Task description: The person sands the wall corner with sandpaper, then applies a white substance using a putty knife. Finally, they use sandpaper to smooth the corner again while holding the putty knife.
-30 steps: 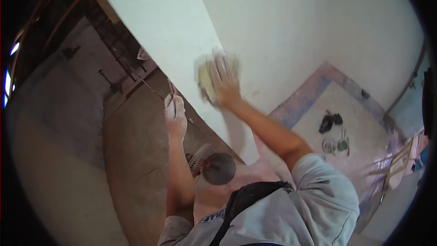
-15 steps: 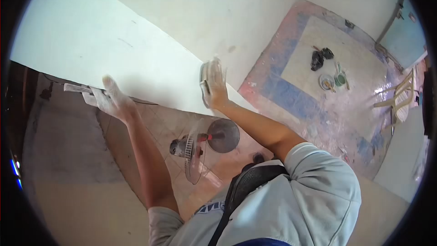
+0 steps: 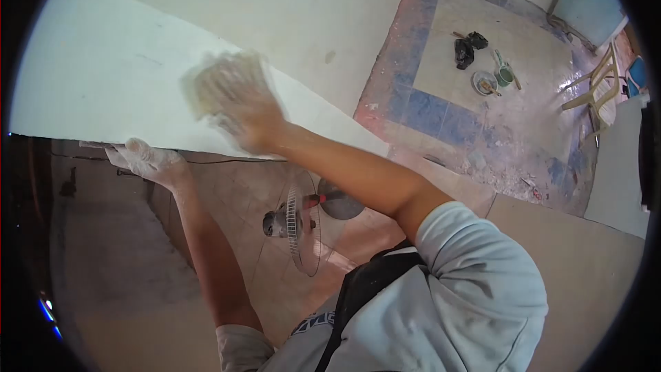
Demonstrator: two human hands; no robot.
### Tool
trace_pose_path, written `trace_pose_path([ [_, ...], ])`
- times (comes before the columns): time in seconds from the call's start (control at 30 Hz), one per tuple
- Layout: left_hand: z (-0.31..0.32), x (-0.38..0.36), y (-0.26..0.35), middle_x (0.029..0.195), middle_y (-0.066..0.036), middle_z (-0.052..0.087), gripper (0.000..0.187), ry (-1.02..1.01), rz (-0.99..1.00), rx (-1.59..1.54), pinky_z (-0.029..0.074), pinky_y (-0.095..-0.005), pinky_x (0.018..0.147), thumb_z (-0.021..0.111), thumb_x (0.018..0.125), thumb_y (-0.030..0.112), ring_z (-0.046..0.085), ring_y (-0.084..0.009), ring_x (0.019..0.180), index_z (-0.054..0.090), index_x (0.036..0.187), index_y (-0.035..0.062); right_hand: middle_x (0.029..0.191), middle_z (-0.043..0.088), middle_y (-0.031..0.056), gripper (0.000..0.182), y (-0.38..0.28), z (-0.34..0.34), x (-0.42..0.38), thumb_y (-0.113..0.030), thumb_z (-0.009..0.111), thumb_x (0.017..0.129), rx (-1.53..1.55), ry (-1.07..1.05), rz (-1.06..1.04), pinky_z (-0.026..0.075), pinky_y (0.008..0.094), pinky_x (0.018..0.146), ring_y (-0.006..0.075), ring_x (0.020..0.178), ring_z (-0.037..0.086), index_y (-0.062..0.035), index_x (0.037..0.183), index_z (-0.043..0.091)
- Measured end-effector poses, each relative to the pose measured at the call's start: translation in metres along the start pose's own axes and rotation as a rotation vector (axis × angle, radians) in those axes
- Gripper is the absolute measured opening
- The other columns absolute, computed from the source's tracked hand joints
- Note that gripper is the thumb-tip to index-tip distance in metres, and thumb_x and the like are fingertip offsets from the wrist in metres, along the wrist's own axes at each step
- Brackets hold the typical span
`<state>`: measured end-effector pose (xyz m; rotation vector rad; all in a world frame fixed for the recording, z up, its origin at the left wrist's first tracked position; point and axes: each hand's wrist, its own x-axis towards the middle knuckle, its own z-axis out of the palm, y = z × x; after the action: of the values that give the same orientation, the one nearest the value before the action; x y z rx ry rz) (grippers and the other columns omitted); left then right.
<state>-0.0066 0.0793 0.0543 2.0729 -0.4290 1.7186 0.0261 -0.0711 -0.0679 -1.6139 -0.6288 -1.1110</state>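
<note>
Leftmost, the left hand [image 3: 146, 160] — dusted white — grips the lower edge of the white wall [image 3: 103, 83], fingers curled over that edge; something thin and pale seems to jut out past the knuckles, but I cannot tell what it is. Just to the right and a little higher, the right hand [image 3: 244, 114] lies flat on the wall face with a yellowish sanding pad [image 3: 224, 83] under its spread fingers. Both are blurred, so how the pad is pinched at its sides cannot be made out; the palm presses it against the wall.

The pad looks light and somewhat soft, likely a sponge or a paper-wrapped block — it should give a little under pressure and sit best with the palm across its back and the fingertips over its edges. Dust on the hands may make it slippery.

Below the arms a standing fan [image 3: 303, 217] sits on the tiled floor [image 3: 234, 193]. Farther right, well apart from the hands, lies a paint-stained floor sheet [image 3: 427, 117] carrying a black bundle [image 3: 465, 48], a small bowl [image 3: 484, 83] and a green cup [image 3: 505, 76] close together. At the far right edge stands a pale chair [image 3: 599, 86].
</note>
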Motion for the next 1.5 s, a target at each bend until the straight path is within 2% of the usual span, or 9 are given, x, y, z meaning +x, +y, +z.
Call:
trace_pose_path([
  [0.13, 0.001, 0.003, -0.007, 0.152, -0.023, 0.048, 0.066, -0.052, 0.125, 0.085, 0.033, -0.0511, 0.116, 0.037, 0.112, 0.05, 0.037, -0.0422, 0.14, 0.045, 0.148, -0.0043, 0.169, 0.027, 0.0217, 0.062, 0.045, 0.013, -0.202, -0.008, 0.043, 0.103, 0.067, 0.259, 0.595, 0.003, 0.0505, 0.128, 0.0414, 0.158, 0.013, 0.0005, 0.162, 0.027],
  [0.2, -0.006, 0.013, 0.032, 0.171, -0.024, 0.009, 0.085, -0.208, -0.013, 0.044, 0.024, -0.0431, 0.123, 0.037, 0.109, 0.059, 0.019, -0.0341, 0.152, 0.016, 0.163, -0.0035, 0.169, 0.025, 0.0219, 0.062, 0.046, 0.035, -0.221, -0.011, 0.042, 0.105, 0.051, 0.375, 0.97, 0.001, 0.0496, 0.127, 0.042, 0.158, 0.014, -0.0001, 0.163, 0.024],
  [0.4, -0.035, 0.026, 0.01, 0.163, -0.025, 0.029, 0.073, -0.315, -0.021, 0.1, 0.037, -0.0382, 0.115, 0.048, 0.11, 0.046, 0.041, -0.0311, 0.143, 0.031, 0.158, -0.0069, 0.168, 0.025, 0.0246, 0.077, -0.058, 0.021, 0.003, -0.024, 0.061, 0.094, 0.05, 0.133, 0.249, 0.004, 0.0665, 0.125, 0.0466, 0.157, 0.015, -0.0043, 0.162, 0.03],
  [0.57, -0.06, 0.039, 0.002, 0.118, -0.007, 0.051, 0.058, -0.357, -0.198, -0.122, 0.051, -0.0309, 0.086, 0.047, 0.11, 0.041, 0.053, -0.0169, 0.099, 0.053, 0.146, -0.0048, 0.169, 0.029, 0.0114, 0.078, -0.08, 0.005, 0.044, -0.038, 0.069, 0.091, 0.044, -0.069, -0.097, 0.008, 0.0707, 0.124, 0.0352, 0.158, 0.021, -0.0322, 0.161, 0.036],
  [0.7, -0.058, 0.042, 0.019, 0.107, -0.004, 0.051, 0.058, -0.401, -0.31, 0.014, 0.047, -0.0271, 0.072, 0.046, 0.111, 0.042, 0.05, -0.0129, 0.089, 0.05, 0.149, -0.0019, 0.169, 0.029, 0.0177, 0.062, 0.036, 0.031, -0.14, -0.01, 0.052, 0.099, 0.249, 0.19, 0.415, 0.012, 0.0437, 0.13, 0.0366, 0.156, 0.025, -0.0036, 0.159, 0.037],
  [0.87, -0.055, 0.044, 0.017, 0.094, 0.001, 0.051, 0.059, -0.417, -0.306, 0.061, 0.042, -0.0223, 0.054, 0.044, 0.112, 0.044, 0.046, -0.0078, 0.076, 0.047, 0.153, 0.0016, 0.147, 0.049, 0.024, 0.05, 0.151, 0.084, -0.34, -0.028, 0.035, 0.112, 0.114, 0.479, 1.504, 0.028, 0.046, 0.119, 0.0378, 0.139, 0.041, 0.0047, 0.15, 0.042],
  [1.03, -0.057, 0.041, 0.029, 0.104, 0.0, 0.05, 0.06, -0.412, -0.376, 0.057, 0.037, -0.0206, 0.044, 0.043, 0.112, 0.046, 0.044, -0.0054, 0.075, 0.046, 0.155, 0.0043, 0.172, 0.018, 0.0154, 0.059, 0.001, 0.034, -0.086, -0.013, 0.044, 0.106, -0.009, 0.29, 0.759, 0.002, 0.0517, 0.129, 0.0343, 0.16, 0.007, -0.005, 0.162, 0.029],
  [1.17, -0.069, 0.047, 0.017, 0.111, -0.002, 0.05, 0.059, -0.457, -0.551, 0.001, 0.041, -0.0202, 0.045, 0.042, 0.113, 0.043, 0.046, -0.0057, 0.072, 0.047, 0.154, 0.002, 0.17, 0.025, 0.017, 0.077, -0.078, -0.004, 0.024, -0.028, 0.069, 0.092, -0.027, -0.017, 0.007, 0.004, 0.0617, 0.127, 0.0407, 0.158, 0.018, -0.0197, 0.162, 0.036],
  [1.5, -0.059, 0.046, 0.035, 0.105, -0.001, 0.05, 0.056, -0.44, -0.442, 0.026, 0.039, -0.0217, 0.042, 0.043, 0.113, 0.041, 0.041, -0.0048, 0.064, 0.047, 0.154, 0.004, 0.169, 0.022, 0.0229, 0.062, 0.064, 0.017, -0.22, -0.004, 0.042, 0.103, -0.018, 0.263, 0.736, 0.008, 0.0498, 0.128, 0.0414, 0.157, 0.016, 0.0029, 0.162, 0.023],
])
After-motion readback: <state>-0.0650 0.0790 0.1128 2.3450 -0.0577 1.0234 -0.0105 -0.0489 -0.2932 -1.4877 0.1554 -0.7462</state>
